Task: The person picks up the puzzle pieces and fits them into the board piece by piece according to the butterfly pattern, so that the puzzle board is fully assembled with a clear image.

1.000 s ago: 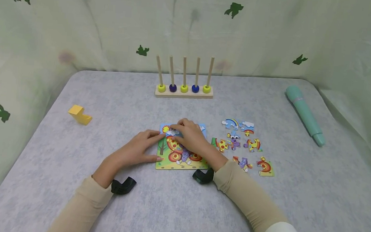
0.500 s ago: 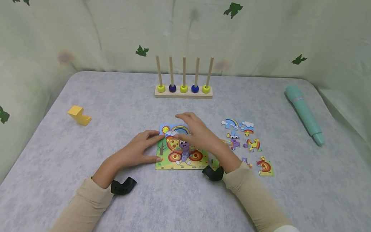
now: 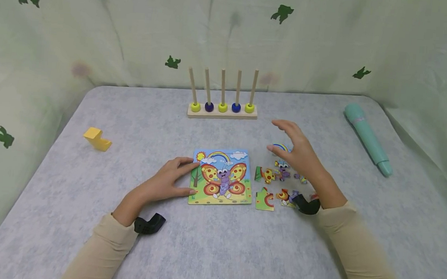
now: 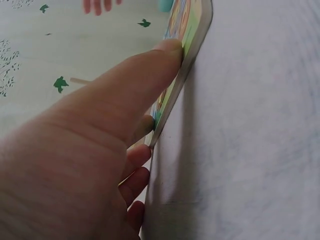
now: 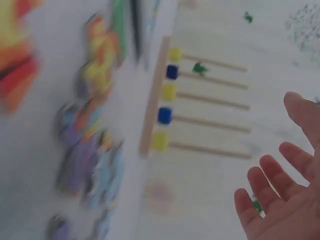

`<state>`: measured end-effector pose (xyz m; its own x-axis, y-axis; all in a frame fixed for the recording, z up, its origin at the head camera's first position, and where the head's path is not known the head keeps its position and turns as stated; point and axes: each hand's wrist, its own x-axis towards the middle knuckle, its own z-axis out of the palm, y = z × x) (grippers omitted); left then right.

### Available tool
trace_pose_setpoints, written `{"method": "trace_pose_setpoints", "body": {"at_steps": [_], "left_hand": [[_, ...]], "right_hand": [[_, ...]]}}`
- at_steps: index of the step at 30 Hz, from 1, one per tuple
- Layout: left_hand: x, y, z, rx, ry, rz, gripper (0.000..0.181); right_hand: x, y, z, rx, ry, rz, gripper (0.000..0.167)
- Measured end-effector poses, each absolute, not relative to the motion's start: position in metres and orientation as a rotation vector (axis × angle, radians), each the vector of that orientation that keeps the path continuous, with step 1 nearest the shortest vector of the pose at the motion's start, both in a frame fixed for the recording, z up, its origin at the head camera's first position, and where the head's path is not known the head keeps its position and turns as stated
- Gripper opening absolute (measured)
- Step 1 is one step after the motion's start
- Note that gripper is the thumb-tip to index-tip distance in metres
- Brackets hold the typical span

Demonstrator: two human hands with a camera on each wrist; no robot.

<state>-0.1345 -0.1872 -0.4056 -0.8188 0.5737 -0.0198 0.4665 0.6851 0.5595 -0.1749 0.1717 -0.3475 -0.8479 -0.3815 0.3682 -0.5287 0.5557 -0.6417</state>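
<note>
A square butterfly picture puzzle board (image 3: pixel 224 177) lies flat on the table. My left hand (image 3: pixel 169 178) rests at its left side, with thumb and fingertips touching the edge; the left wrist view shows the thumb (image 4: pixel 145 70) against the rim. Raised to the right of the board, my right hand (image 3: pixel 302 153) holds nothing, its thumb and fingers spread apart. Under and around it lie loose jigsaw pieces: a green corner piece (image 3: pixel 264 200), a purple butterfly-head piece (image 3: pixel 282 170) and a spotted-wing piece (image 3: pixel 265 175). The hand and wrist camera partly cover others.
Behind the board stands a wooden peg rack (image 3: pixel 222 112) with yellow and blue beads on upright rods. A yellow block (image 3: pixel 97 138) sits at the left. A teal microphone-shaped object (image 3: pixel 368 139) lies at the far right. A pale curtain (image 3: pixel 137 29) hangs behind the table.
My right hand has lifted off the puzzle board and moved right, over the loose pieces, uncovering the butterfly picture. The left hand has stayed at the board's left edge.
</note>
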Motion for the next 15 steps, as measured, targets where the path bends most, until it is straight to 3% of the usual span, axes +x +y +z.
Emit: {"method": "trace_pose_setpoints", "body": {"at_steps": [15], "left_hand": [[-0.134, -0.188, -0.405, 0.832, 2.697, 0.831, 0.076]], "right_hand": [[-0.187, 0.21, -0.394, 0.529, -2.739, 1.323, 0.059]]}}
